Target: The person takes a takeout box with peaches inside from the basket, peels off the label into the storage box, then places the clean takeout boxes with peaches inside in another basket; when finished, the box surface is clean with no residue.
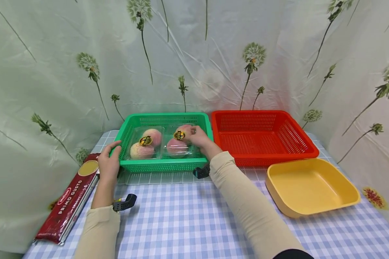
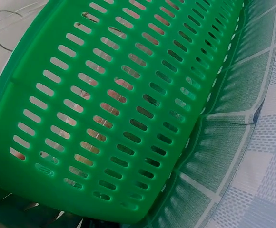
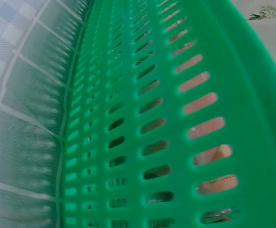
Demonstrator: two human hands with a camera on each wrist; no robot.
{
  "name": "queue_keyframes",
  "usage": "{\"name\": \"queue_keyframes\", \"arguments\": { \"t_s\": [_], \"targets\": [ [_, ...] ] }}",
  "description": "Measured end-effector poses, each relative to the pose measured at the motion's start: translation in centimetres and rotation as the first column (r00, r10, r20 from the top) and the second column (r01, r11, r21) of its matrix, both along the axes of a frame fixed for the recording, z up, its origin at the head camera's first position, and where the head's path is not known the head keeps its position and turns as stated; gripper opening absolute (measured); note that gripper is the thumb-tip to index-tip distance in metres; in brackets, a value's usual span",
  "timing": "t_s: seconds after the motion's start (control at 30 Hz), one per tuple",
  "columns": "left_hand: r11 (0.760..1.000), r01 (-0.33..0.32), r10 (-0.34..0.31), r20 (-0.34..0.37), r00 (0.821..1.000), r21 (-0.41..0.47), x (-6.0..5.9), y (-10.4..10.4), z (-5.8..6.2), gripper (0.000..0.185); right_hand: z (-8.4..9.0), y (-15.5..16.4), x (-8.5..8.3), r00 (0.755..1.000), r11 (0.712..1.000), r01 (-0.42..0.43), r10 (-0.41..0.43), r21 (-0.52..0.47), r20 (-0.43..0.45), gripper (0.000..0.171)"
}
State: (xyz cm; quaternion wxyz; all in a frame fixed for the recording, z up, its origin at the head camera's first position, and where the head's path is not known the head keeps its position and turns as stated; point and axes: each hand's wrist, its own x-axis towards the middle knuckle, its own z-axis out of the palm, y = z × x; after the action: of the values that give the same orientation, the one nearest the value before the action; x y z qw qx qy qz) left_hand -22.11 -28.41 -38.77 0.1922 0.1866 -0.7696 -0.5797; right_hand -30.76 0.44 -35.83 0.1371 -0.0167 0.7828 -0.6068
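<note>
Head view shows a table covered with a blue and white checked tablecloth [image 1: 188, 223], and behind it hangs a pale curtain [image 1: 214, 54] printed with dandelion flowers. The left hand [image 1: 108, 163] rests on the near left corner of a green basket [image 1: 163, 165], with the thumb on the rim and the fingers curled around the corner wall, so it grips the basket. To the left of this hand lies a red spaghetti packet [image 1: 68, 205], partly off the table edge.

The right hand [image 1: 199, 138] reaches over the near wall of the green basket and its fingers bend over the right clear peach pack [image 1: 178, 144], on the pack's top beside a round yellow and black sticker. I cannot tell whether the fingers really pinch it. Just to the left of this hand, in the same basket, sits a second clear peach pack [image 1: 146, 144] with two peaches. To the right of the right hand stands a red basket [image 1: 262, 136], touching the green one, and nearer to the person is a yellow tray [image 1: 311, 187].

Left wrist view shows only the slotted green wall [image 2: 114, 109] very close; right wrist view shows the same wall [image 3: 176, 123], blurred.
</note>
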Motion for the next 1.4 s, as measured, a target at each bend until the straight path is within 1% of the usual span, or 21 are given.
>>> {"name": "queue_keyframes", "arguments": {
  "t_s": [0.13, 0.23, 0.37, 0.6, 0.7, 0.87, 1.03, 1.17, 1.27, 1.4],
  "targets": [
    [1.0, 0.003, -0.003, -0.007, 1.0, 0.009, -0.1, 0.1, 0.0, 0.042, 0.2, 0.2, 0.2, 1.0, 1.0, 0.002, -0.002, -0.018, -0.003, 0.069],
    [1.0, 0.003, -0.003, -0.008, 1.0, 0.018, -0.2, 0.2, 0.0, 0.042, 0.4, 0.3, 0.3, 1.0, 0.998, 0.006, -0.006, -0.06, 0.003, 0.069],
    [1.0, -0.002, 0.002, -0.003, 1.0, 0.029, -0.2, 0.2, 0.2, 0.042, 0.7, 0.4, 0.3, 0.999, 0.995, 0.004, 0.0, -0.096, 0.044, 0.069],
    [0.999, -0.014, 0.013, 0.023, 1.0, 0.037, -0.2, 0.4, 0.3, 0.042, 0.9, 0.3, 0.4, 0.997, 0.996, -0.016, 0.022, -0.091, 0.072, 0.069],
    [0.999, -0.018, 0.016, 0.03, 0.999, 0.044, -0.1, 0.5, 0.2, 0.042, 1.0, 0.3, 0.4, 0.996, 0.994, -0.005, 0.014, -0.109, 0.085, 0.063],
    [0.999, -0.022, 0.02, 0.031, 0.999, 0.039, 0.0, 0.4, 0.0, 0.042, 1.7, 0.1, 0.9, 0.993, 0.993, 0.031, -0.017, -0.116, 0.114, 0.044],
    [0.999, -0.019, 0.018, 0.034, 0.999, 0.036, 0.0, 0.3, -0.1, 0.042, 2.9, 0.2, 1.5, 0.989, 0.99, 0.064, -0.046, -0.127, 0.141, 0.044],
    [0.999, -0.026, 0.025, 0.029, 0.999, 0.033, 0.0, 0.3, -0.1, 0.042, 3.9, 0.9, 1.8, 0.99, 0.985, 0.096, -0.079, -0.144, 0.118, 0.042],
    [0.999, -0.025, 0.025, 0.023, 0.999, 0.036, 0.0, 0.2, -0.1, 0.042, 4.8, 1.7, 2.0, 0.993, 0.982, 0.11, -0.1, -0.154, 0.069, 0.044],
    [0.999, -0.018, 0.018, 0.019, 1.0, 0.043, 0.0, 0.2, -0.1, 0.042, 6.0, 3.1, 2.7, 0.996, 0.971, 0.092, -0.088, -0.22, 0.027, 0.048]
  ]
}}
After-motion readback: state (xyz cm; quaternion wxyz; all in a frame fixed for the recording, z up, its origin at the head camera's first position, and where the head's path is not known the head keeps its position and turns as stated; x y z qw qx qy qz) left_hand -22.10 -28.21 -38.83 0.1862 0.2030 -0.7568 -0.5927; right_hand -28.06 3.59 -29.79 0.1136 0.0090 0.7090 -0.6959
